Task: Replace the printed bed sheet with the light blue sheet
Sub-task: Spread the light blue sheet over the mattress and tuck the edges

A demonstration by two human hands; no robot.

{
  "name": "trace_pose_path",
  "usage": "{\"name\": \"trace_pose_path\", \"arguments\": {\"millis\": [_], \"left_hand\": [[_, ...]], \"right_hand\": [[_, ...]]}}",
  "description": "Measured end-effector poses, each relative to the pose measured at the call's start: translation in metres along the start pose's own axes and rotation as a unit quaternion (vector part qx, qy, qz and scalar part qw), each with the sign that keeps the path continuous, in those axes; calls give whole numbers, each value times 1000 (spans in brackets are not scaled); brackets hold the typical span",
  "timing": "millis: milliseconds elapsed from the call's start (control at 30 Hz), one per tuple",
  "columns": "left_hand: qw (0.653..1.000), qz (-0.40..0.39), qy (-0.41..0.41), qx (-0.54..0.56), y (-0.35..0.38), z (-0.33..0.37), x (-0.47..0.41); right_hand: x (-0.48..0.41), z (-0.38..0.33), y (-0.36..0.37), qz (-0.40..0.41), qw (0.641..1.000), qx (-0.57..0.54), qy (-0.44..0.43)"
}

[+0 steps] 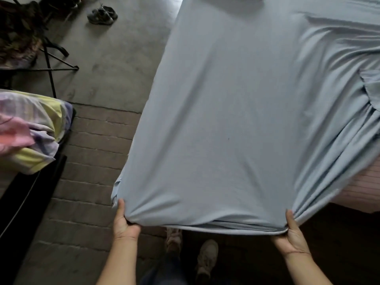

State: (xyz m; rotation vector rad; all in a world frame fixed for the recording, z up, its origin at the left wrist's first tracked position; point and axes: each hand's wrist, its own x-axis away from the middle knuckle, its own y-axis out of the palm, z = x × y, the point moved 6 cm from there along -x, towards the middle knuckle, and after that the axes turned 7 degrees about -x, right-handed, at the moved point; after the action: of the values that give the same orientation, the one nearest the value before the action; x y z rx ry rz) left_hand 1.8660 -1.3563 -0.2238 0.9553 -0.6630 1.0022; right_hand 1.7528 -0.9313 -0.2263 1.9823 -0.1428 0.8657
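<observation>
Both ends of the near hem of the light blue sheet [226, 120] are pinched in your left grip [124, 223] and right grip [294, 233], the cloth spread over the mattress [359, 189] beyond. Right of the right grip it bunches, leaving mattress bare; uneven pulling could drag it off.

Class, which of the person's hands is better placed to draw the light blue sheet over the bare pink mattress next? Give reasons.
Probably the right hand: it grips the light blue sheet nearest the uncovered pink mattress, beside the bunched folds.
</observation>
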Motion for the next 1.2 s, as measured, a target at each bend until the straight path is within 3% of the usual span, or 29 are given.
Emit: {"name": "trace_pose_path", "arguments": {"millis": [167, 333, 533, 767, 1000, 1200], "left_hand": [[999, -45, 0, -12, 1, -8, -3], [995, -76, -47, -53, -7, -17, -5], [999, 0, -23, -31, -36, -21, -37], [988, 51, -96, -107, -41, -36, -38], [991, -16, -74, -110, 15, -33, -20], [984, -93, -70, -134, 106, -43, 15]], "right_hand": [[-4, -2, -20, 101, 993, -13, -51], [5, 0, -17, 113, 993, 3, -28], [1, 12, -34, 165, 985, -37, -25], [12, 24, -50, 227, 974, -7, -23], [23, 10, -31, 209, 976, -42, -30], [39, -36, -4, 201, 975, -82, -51]]}}
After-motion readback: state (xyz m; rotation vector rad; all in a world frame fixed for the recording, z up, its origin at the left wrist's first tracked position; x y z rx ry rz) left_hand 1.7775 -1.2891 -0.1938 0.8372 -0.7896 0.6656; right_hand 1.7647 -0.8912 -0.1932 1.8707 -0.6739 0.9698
